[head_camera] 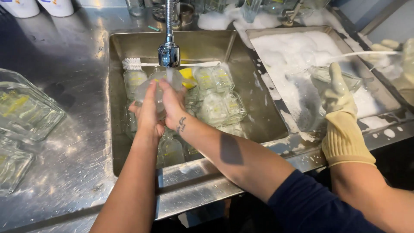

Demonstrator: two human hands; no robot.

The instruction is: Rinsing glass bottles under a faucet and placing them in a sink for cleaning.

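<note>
Glass bottle (157, 88) seemingly between both hands' grip

I see the left sink basin (129, 151) set into the worktop (73, 64), with the faucet head (168, 54) hanging over its back half. Behind the faucet a bottle brush (133, 64) lies across the basin. Glass bottles (215, 105) lie inside it. My left hand (148, 112) and right hand (172, 108) meet around a glass bottle (157, 88) under the faucet. To the right sits the foam-filled basin (302, 56), where a co-worker's gloved hand (340, 95) holds a jar (330, 77). Glass containers (26, 112) rest on the worktop at far left.
</note>
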